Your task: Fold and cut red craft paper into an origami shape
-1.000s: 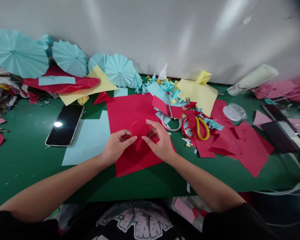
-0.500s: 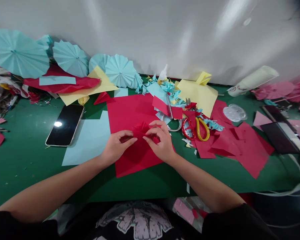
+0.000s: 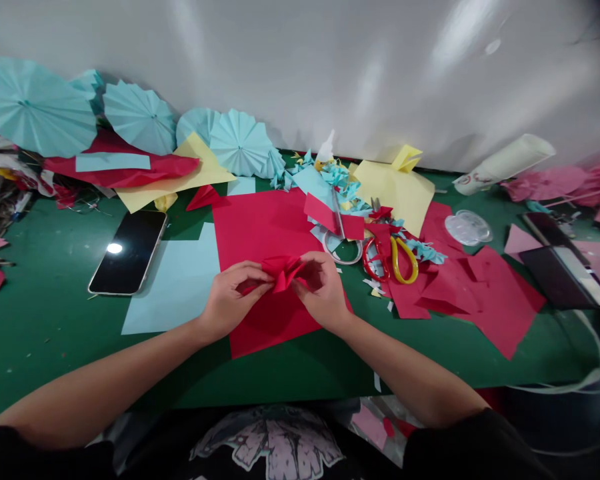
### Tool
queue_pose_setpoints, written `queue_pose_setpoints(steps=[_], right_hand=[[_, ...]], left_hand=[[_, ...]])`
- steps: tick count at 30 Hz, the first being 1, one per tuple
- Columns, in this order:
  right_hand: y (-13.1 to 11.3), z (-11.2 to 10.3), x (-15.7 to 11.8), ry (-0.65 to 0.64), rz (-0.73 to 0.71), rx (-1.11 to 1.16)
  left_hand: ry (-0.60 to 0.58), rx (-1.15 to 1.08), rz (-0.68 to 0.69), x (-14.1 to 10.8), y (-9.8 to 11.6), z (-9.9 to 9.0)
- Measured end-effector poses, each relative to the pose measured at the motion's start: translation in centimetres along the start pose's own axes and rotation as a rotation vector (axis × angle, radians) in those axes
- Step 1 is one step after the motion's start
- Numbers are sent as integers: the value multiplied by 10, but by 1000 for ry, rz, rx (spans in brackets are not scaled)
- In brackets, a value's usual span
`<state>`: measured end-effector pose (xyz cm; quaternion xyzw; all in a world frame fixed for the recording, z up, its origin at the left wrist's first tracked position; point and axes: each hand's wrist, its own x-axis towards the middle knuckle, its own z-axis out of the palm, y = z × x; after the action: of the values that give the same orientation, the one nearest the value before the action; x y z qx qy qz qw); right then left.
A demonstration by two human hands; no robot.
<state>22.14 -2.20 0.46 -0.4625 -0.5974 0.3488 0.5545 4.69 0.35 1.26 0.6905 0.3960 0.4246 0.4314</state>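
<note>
A small folded red paper piece [image 3: 282,272] with several raised points is pinched between both hands, just above a large red paper sheet [image 3: 260,223]. My left hand [image 3: 235,297] grips its left side between thumb and fingers. On the other side, my right hand [image 3: 324,292] holds the right edge, thumb against the bent fingers. The red sheet overlaps a light blue sheet [image 3: 173,287] on the green table. Part of the folded piece is hidden behind the fingertips.
A phone [image 3: 130,253] lies on the left. To the right are scissors with yellow handles [image 3: 405,260], red-handled scissors [image 3: 376,260], paper scraps and red sheets [image 3: 503,293]. Pleated light blue paper fans [image 3: 240,143] line the wall. A paper roll [image 3: 505,163] rests at the back right.
The folded red piece has opened wider, with its points turned up and spread. My right hand has shifted slightly down, and both hands still pinch the piece.
</note>
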Motion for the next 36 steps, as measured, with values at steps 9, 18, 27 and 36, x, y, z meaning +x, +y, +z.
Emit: queue_pose_setpoints(steps=[9,18,27,36], right_hand=[[-1,-1,-1,-119,137,138],[3,1,0,-182,107,213],[-12,-8,9,-277,-169,-127],[-7,-10,8,-307,-452,-207]], left_hand=[[60,-225,-128,-3,-3,5],[45,-164,-174,0,-1,4],[-49,-179,-82,-4,-2,1],[-114,-223,154,-6,-9,-4]])
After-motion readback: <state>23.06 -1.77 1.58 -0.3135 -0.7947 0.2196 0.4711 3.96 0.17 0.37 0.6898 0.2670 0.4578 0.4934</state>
